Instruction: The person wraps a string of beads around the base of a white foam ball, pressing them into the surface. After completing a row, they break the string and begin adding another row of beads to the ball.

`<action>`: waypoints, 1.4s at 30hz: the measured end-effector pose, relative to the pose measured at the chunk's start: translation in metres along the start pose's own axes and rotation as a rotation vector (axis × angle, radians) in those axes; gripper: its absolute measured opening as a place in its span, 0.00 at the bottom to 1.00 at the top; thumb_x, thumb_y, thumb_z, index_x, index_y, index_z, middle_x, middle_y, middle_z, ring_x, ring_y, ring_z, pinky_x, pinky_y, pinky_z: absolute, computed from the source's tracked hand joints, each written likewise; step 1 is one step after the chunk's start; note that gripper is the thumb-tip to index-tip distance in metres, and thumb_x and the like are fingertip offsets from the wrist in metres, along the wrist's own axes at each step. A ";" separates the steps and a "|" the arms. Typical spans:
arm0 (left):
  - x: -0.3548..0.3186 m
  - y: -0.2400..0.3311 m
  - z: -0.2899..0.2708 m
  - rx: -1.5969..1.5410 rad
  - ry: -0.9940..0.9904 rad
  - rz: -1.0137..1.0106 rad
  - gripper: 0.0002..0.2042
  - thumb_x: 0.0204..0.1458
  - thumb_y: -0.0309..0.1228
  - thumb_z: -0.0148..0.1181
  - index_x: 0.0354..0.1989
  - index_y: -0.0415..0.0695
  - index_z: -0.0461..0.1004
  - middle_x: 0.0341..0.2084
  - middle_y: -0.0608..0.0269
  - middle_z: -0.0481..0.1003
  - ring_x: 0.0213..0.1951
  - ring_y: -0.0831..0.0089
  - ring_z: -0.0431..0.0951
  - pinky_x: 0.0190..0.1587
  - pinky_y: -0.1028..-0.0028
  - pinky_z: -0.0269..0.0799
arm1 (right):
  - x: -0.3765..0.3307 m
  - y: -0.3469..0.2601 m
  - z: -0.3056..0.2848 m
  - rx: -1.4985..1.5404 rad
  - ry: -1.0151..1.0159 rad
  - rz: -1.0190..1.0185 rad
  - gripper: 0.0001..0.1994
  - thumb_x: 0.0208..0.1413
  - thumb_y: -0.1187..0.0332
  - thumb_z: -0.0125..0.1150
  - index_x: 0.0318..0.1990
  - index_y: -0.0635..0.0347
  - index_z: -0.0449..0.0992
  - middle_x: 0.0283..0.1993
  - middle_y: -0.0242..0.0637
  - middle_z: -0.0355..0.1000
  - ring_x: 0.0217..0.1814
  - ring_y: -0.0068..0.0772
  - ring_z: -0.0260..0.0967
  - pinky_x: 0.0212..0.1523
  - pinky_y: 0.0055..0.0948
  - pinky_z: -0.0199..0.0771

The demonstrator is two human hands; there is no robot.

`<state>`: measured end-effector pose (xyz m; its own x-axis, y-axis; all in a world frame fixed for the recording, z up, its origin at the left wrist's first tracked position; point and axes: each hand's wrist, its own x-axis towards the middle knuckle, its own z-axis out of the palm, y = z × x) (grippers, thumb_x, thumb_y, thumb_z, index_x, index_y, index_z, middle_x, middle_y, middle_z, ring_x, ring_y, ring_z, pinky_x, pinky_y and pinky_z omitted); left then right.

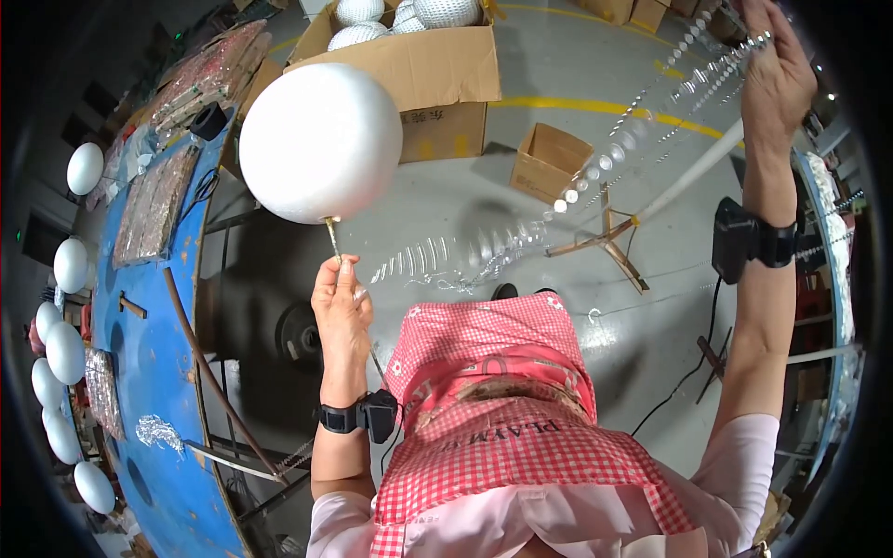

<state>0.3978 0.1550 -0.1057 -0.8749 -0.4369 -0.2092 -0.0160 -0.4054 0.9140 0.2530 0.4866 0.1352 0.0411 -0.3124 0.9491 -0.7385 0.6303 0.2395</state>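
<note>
My left hand [340,302], closed, pinches a thin gold-coloured stick [333,238] in front of me. Its top end goes into the underside of a big smooth white foam ball [321,141], which stands up above the hand. High at the far right, my right hand [779,88] is raised with its fingers closed on strings of shiny beads [614,156]. These strings slope down leftward through the air, blurred in part. Their lower end [419,259] hangs close to the right of my left hand, with a gap between them.
A blue table [167,358] at the left bears bagged material [155,206], a hammer [133,306] and a silvery tangle [159,433]. Several white balls [65,352] line its far side. Ahead stand a carton [446,65] of balls, a small box [551,160] and a wooden-footed stand [609,232].
</note>
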 end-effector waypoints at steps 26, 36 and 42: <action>-0.031 -0.023 0.058 -0.072 -0.476 -0.109 0.12 0.60 0.37 0.48 0.44 0.42 0.67 0.11 0.75 0.55 0.13 0.86 0.55 0.18 0.83 0.59 | -0.170 -0.202 0.067 0.574 -1.007 0.868 0.06 0.47 0.70 0.50 0.29 0.63 0.69 0.21 0.49 0.70 0.25 0.56 0.69 0.27 0.50 0.67; -0.034 -0.004 0.049 -0.184 -0.415 -0.197 0.09 0.60 0.37 0.48 0.44 0.47 0.66 0.14 0.76 0.53 0.13 0.88 0.49 0.15 0.85 0.48 | -0.220 -0.187 0.073 0.435 -1.050 0.725 0.06 0.50 0.68 0.54 0.28 0.60 0.69 0.23 0.50 0.70 0.26 0.57 0.68 0.26 0.50 0.66; -0.041 0.027 0.024 -0.161 -0.251 -0.118 0.08 0.60 0.35 0.48 0.43 0.48 0.67 0.14 0.76 0.54 0.13 0.88 0.50 0.15 0.85 0.46 | -0.370 -0.107 0.068 0.025 -0.919 0.824 0.06 0.49 0.67 0.53 0.32 0.58 0.73 0.31 0.46 0.73 0.34 0.51 0.71 0.34 0.44 0.71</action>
<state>0.4213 0.1813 -0.0639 -0.9638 -0.1759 -0.2003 -0.0655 -0.5721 0.8176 0.2710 0.4863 -0.2561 -0.9234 -0.2177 0.3162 -0.3326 0.8650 -0.3756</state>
